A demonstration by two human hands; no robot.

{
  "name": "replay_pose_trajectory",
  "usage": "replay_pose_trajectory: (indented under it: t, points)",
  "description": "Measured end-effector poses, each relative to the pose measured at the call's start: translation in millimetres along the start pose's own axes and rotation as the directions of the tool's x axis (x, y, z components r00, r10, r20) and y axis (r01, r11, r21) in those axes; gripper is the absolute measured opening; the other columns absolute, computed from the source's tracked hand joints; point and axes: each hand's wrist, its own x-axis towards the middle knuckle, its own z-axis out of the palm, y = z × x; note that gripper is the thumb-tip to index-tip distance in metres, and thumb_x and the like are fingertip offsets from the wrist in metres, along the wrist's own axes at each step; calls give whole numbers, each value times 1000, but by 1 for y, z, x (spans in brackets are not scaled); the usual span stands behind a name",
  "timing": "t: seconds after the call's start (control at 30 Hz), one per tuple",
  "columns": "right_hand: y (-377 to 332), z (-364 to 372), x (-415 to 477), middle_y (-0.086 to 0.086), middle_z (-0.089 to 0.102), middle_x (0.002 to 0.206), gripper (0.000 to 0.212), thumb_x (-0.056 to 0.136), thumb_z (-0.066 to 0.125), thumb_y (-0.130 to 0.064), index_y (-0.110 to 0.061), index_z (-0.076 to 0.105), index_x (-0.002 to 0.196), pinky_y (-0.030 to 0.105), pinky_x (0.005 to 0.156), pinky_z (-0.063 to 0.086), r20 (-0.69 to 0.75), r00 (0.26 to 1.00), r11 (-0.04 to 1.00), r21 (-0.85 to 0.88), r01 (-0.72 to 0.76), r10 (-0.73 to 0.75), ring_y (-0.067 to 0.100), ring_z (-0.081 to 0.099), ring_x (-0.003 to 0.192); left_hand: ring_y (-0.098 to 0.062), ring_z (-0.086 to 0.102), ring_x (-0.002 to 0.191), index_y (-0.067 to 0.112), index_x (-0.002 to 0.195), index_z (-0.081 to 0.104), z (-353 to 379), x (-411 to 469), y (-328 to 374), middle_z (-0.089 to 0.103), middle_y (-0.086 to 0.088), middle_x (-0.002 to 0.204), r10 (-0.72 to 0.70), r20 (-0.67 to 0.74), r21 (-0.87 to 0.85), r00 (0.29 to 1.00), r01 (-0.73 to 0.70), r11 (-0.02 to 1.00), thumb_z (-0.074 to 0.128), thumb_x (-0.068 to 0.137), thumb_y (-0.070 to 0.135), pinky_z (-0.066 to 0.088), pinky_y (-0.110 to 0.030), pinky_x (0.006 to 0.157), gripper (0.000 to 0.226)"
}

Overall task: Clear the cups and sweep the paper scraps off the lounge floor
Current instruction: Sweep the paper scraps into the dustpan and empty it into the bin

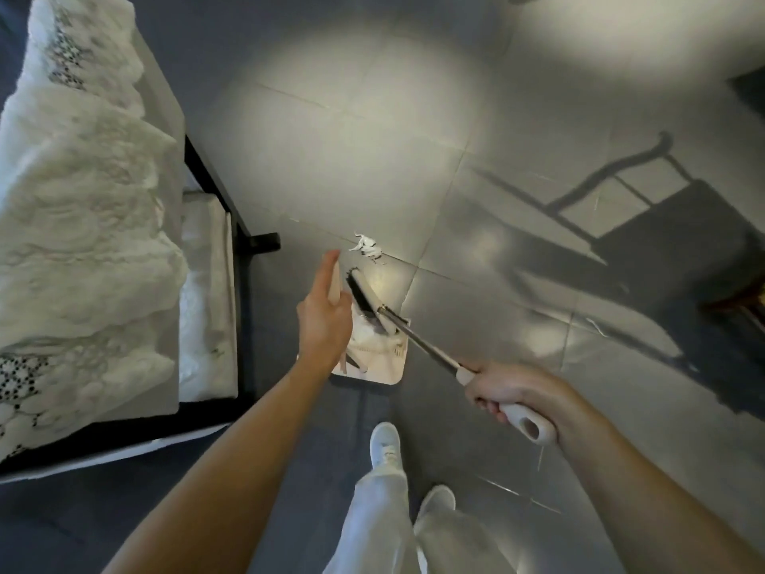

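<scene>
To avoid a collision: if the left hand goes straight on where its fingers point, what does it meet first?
Probably the paper scraps, just beyond the left hand; depth is unclear, it may pass above.

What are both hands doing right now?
Left hand: at the dustpan handle, grip cannot be told.
Right hand: closed on the broom handle.

One wide-angle camera, worn at head height, looks steeply down and slightly forward at the tiled floor (352,167), the wearer's own shoes (386,447) low in frame; edges curve and blur, so distances there seem unreliable.
</scene>
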Motion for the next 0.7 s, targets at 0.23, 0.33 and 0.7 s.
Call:
replay_pose_trajectory:
  t: [0.23, 0.33, 0.7]
  points:
    - [-17, -39, -46, -4, 42, 36, 69, 86, 44, 4, -31, 35, 145, 13, 32, 31, 5, 1000, 988, 152, 26, -28, 5, 34, 29, -6, 51, 55, 47, 138, 39, -3, 17, 5, 45, 23, 75, 6, 1, 5, 1000, -6, 1000, 47, 95, 8, 50, -20, 56, 59]
    - [-35, -63, -46, -2, 42, 38, 75, 87, 44, 6, -33, 28, 149, 12, 32, 30, -28, 999, 978, 206, 43, -38, 5, 33, 29, -11, 51, 58, 48, 137, 40, -1, 26, 7, 44, 21, 74, -10, -36, -4, 999, 10, 1000, 46, 94, 6, 53, -26, 54, 60]
    - [-134, -158, 55, 5, 46, 54, 40, 87, 43, 0, -14, 53, 123, 15, 35, 34, -107, 981, 985, -68, 158, -165, 9, 39, 33, -2, 48, 47, 73, 115, 39, 21, 66, 30, 53, 5, 69, -82, -90, -50, 993, 78, 996, 48, 95, 12, 45, -16, 45, 65]
